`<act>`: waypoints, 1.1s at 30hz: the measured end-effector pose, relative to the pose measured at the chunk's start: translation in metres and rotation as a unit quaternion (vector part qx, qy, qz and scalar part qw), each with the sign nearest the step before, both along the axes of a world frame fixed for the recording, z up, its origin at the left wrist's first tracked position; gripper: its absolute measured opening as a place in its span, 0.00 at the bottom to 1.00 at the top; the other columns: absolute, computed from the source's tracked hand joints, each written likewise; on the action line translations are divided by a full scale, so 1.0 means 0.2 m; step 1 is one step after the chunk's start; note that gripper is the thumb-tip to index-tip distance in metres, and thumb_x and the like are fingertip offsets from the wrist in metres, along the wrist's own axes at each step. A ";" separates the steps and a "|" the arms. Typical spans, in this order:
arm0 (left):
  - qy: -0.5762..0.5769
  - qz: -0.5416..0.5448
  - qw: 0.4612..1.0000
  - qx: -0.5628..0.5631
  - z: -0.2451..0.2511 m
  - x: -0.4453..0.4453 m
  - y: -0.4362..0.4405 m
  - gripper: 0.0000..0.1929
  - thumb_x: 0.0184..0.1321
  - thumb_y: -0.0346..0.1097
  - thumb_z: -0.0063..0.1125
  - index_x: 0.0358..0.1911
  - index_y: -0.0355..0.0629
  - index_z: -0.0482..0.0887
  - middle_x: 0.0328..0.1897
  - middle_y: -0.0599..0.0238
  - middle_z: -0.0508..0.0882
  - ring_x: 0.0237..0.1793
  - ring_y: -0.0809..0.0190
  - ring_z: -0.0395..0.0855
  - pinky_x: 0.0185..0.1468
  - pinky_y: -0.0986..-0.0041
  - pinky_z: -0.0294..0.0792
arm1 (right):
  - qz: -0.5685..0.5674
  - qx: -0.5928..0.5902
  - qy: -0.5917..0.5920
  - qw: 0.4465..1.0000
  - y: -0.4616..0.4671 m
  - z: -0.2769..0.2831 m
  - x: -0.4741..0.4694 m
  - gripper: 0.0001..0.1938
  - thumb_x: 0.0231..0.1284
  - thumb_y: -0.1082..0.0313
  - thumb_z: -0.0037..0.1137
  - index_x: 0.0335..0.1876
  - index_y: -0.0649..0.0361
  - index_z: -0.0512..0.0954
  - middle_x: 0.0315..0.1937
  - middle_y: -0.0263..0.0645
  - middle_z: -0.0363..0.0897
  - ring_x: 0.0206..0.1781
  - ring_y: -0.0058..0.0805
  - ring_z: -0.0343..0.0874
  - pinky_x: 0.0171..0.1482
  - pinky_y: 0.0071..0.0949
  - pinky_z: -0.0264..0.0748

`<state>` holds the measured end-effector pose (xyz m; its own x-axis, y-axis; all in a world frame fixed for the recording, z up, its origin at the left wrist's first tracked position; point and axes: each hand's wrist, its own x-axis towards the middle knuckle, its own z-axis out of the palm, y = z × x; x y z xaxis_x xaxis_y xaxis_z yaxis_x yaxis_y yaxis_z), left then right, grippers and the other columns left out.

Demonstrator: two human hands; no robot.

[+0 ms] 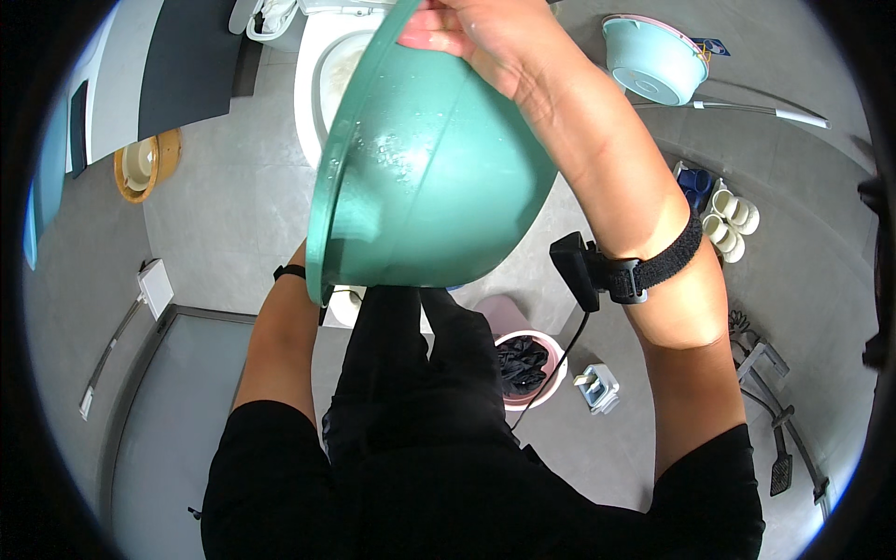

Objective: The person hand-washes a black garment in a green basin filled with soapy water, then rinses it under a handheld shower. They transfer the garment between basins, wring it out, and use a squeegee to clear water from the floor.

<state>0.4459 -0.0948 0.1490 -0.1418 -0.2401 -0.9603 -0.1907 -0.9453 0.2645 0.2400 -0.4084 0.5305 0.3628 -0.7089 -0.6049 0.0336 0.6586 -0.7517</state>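
Observation:
A large green plastic basin (pixel 434 168), wet on its outer side, is tilted steeply on its side in front of me, its rim towards the left. At its upper edge my right hand (pixel 465 35) grips the rim, with a black strap and a small device on that forearm. My left forearm, with a black wristband, reaches up to the basin's lower left rim; the left hand itself is hidden behind the basin. Beyond the rim stands a white toilet (pixel 306 91), its bowl partly covered by the basin. The basin's inside does not show.
A pink bucket (pixel 560 378) holding dark cloth stands by my legs. Light blue basins (pixel 654 63) lean at the upper right, near pale slippers (pixel 731 213). A yellow-brown tub (pixel 166 157) is under the cabinet (pixel 185 70). A waste bin (pixel 283 35) stands beside the toilet.

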 end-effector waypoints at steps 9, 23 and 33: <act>-0.042 -0.036 0.998 -0.009 0.01 0.03 0.02 0.40 0.73 0.64 0.50 0.54 0.20 0.82 0.49 0.42 0.87 0.45 0.49 0.88 0.48 0.59 0.78 | -0.041 0.026 -0.018 0.999 0.02 -0.08 -0.17 0.10 0.76 0.68 0.50 0.47 0.70 0.77 0.36 0.43 0.85 0.32 0.29 0.86 0.38 0.24 0.87; -0.170 -0.091 0.979 -0.069 0.25 0.23 -0.26 0.34 0.71 0.58 0.55 0.53 0.23 0.82 0.44 0.47 0.89 0.39 0.53 0.89 0.44 0.62 0.80 | -0.121 0.006 -0.010 0.993 0.35 -0.06 -0.92 0.09 0.76 0.63 0.55 0.44 0.60 0.78 0.31 0.27 0.79 0.28 0.14 0.74 0.31 0.17 0.74; -0.137 -0.121 0.930 -0.319 0.58 -0.54 -0.64 0.28 0.69 0.52 0.60 0.56 0.30 0.81 0.49 0.50 0.88 0.49 0.54 0.86 0.53 0.64 0.76 | -0.235 0.229 0.298 0.896 1.57 -0.45 -2.10 0.25 0.63 0.56 0.67 0.60 0.64 0.76 0.46 0.42 0.85 0.46 0.31 0.87 0.50 0.36 0.87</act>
<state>0.3370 -0.2220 0.2643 -0.0361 -0.7664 -0.6413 -0.5206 -0.5333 0.6667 -0.1794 -0.0941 0.4397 -0.3945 -0.3262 -0.8590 0.0715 0.9211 -0.3826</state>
